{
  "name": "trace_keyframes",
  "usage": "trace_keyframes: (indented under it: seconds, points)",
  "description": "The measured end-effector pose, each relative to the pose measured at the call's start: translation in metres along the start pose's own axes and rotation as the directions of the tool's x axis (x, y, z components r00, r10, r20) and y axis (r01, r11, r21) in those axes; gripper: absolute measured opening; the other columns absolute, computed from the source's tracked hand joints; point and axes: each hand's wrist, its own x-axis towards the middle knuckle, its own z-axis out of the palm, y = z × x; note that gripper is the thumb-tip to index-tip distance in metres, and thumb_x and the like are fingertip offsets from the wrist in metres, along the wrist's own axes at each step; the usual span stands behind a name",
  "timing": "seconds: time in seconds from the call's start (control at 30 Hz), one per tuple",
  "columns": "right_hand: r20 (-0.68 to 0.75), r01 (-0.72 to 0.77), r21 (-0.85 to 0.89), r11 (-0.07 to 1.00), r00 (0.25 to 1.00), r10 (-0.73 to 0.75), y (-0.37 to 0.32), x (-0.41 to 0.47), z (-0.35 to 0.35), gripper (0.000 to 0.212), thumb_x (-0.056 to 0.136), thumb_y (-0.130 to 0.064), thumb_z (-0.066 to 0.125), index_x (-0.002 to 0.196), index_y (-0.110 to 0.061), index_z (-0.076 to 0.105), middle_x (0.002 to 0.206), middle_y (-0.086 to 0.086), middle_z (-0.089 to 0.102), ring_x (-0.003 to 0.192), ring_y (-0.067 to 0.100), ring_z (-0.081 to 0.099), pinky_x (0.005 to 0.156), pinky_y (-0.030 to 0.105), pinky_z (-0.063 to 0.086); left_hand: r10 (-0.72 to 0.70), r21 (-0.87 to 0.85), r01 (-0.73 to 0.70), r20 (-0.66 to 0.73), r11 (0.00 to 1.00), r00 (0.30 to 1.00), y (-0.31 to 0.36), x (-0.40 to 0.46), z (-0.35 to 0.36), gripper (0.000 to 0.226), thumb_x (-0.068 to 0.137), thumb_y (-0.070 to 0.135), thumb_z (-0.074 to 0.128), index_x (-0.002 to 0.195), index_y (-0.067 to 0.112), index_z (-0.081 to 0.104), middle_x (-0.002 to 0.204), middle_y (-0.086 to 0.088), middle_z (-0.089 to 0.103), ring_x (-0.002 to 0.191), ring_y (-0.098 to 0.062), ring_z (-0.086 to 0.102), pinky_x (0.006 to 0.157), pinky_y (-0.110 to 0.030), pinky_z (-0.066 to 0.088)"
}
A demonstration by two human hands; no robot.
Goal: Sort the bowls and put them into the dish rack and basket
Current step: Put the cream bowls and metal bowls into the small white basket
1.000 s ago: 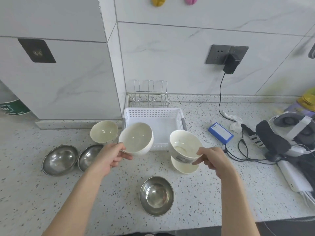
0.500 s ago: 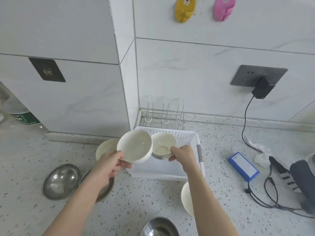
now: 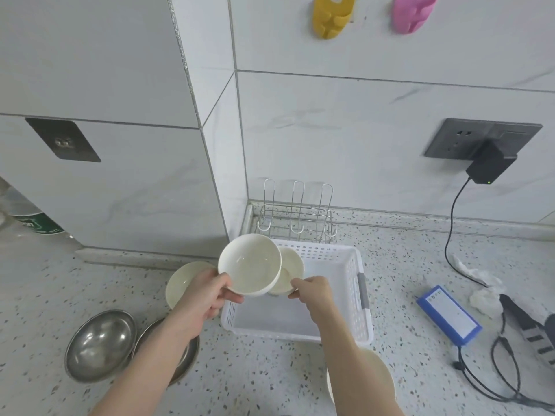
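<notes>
No text reads clearly. Green label band on the container (image 3: 36, 222) at far left edge carries white characters, blurred, not legible. Blue box (image 3: 449, 314) on the table has a white label with a small round mark and fine print lines, too small to read. Yellow hook (image 3: 332, 15) on the wall shows a tiny mark at top, unreadable.
</notes>
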Motion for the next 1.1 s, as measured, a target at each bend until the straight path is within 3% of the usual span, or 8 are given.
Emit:
trace_keyframes:
  seconds: [0.17, 0.3, 0.43, 0.53, 0.63, 0.73, 0.9, 1.1]
  points:
    - [0.087, 0.012, -0.016, 1.0, 0.996, -0.011, 0.001, -0.002, 0.0, 0.03, 0.093, -0.029, 0.057, 0.073, -0.007, 0.062, 0.07, 0.005, 0.07, 0.049, 0.011, 0.043, 0.038, 0.016, 0.029, -0.005, 0.052, 0.005, 0.005, 0.999, 1.0, 0.0, 0.005, 0.004, 0.024, 0.087, 0.007, 0.049, 0.107, 0.014, 0.061, 0.075, -0.023, 0.075, 0.041, -0.009, 0.023, 0.037, -0.018, 0.018]
    - [0.189, -0.034, -0.03, 0.999, 0.981, 0.039, -0.002, -0.01, -0.012, 0.043, 0.101, -0.046, 0.033, 0.1, -0.012, 0.059, 0.089, 0.004, 0.073, 0.059, 0.014, 0.047, 0.047, 0.021, 0.03, 0.024, 0.098, -0.025, 0.016, 0.995, 1.0, 0.004, 0.006, 0.014, 0.024, 0.088, 0.006, 0.049, 0.108, 0.012, 0.06, 0.073, -0.022, 0.074, 0.042, -0.011, 0.022, 0.038, -0.02, 0.017]
    - [-0.023, 0.143, -0.093, 0.985, 0.989, -0.146, -0.003, -0.015, -0.021, 0.04, 0.099, -0.05, 0.027, 0.092, -0.022, 0.055, 0.077, -0.001, 0.073, 0.075, 0.004, 0.055, 0.062, 0.026, 0.037, 0.065, 0.168, -0.068, 0.023, 0.983, 0.998, 0.012, 0.01, 0.028, 0.023, 0.086, 0.005, 0.05, 0.107, 0.009, 0.059, 0.069, -0.021, 0.074, 0.037, -0.009, 0.022, 0.036, -0.019, 0.017]
    - [0.013, 0.273, -0.034, 0.962, 0.962, -0.272, -0.007, -0.02, -0.021, 0.04, 0.092, -0.059, 0.036, 0.098, -0.029, 0.061, 0.069, -0.003, 0.073, 0.079, 0.005, 0.061, 0.063, 0.024, 0.04, 0.058, 0.197, -0.063, 0.035, 0.978, 0.998, 0.016, 0.015, 0.039, 0.021, 0.087, 0.004, 0.049, 0.106, 0.002, 0.058, 0.066, -0.021, 0.073, 0.033, -0.008, 0.022, 0.035, -0.018, 0.016]
    - [0.023, 0.322, -0.132, 0.938, 0.946, -0.322, -0.01, -0.021, -0.017, 0.033, 0.088, -0.041, 0.05, 0.113, -0.024, 0.063, 0.071, 0.003, 0.072, 0.073, 0.016, 0.065, 0.066, 0.031, 0.048, 0.043, 0.215, -0.051, 0.043, 0.975, 0.998, 0.018, 0.019, 0.049, 0.018, 0.088, 0.005, 0.05, 0.104, 0.0, 0.056, 0.063, -0.018, 0.072, 0.031, -0.008, 0.023, 0.035, -0.017, 0.016]
    - [-0.027, 0.33, -0.217, 0.919, 0.939, -0.344, -0.012, -0.018, -0.015, 0.031, 0.088, -0.02, 0.048, 0.117, -0.017, 0.06, 0.079, 0.014, 0.072, 0.076, 0.026, 0.066, 0.066, 0.033, 0.049, 0.032, 0.232, -0.045, 0.058, 0.972, 0.998, 0.019, 0.024, 0.053, 0.021, 0.09, 0.01, 0.053, 0.11, 0.006, 0.056, 0.065, -0.015, 0.074, 0.033, -0.009, 0.025, 0.036, -0.017, 0.018]
    - [-0.032, 0.305, -0.247, 0.92, 0.946, -0.323, -0.014, -0.013, -0.011, 0.038, 0.089, -0.02, 0.047, 0.126, -0.015, 0.055, 0.086, 0.011, 0.072, 0.085, 0.028, 0.065, 0.072, 0.034, 0.05, 0.095, 0.299, -0.096, 0.019, 0.95, 0.995, 0.013, 0.034, 0.054, 0.034, 0.095, 0.021, 0.055, 0.127, 0.02, 0.044, 0.069, -0.011, 0.076, 0.032, -0.009, 0.03, 0.038, -0.019, 0.022]
    - [-0.023, 0.284, -0.336, 0.898, 0.951, -0.309, -0.019, -0.011, -0.005, 0.038, 0.089, -0.023, 0.048, 0.126, -0.015, 0.054, 0.099, 0.013, 0.071, 0.095, 0.031, 0.064, 0.082, 0.038, 0.052, 0.189, 0.364, -0.197, 0.059, 0.911, 0.98, 0.011, 0.036, 0.052, 0.042, 0.097, 0.009, 0.047, 0.138, 0.018, 0.046, 0.068, -0.013, 0.072, 0.027, -0.002, 0.046, 0.03, -0.013, 0.026]
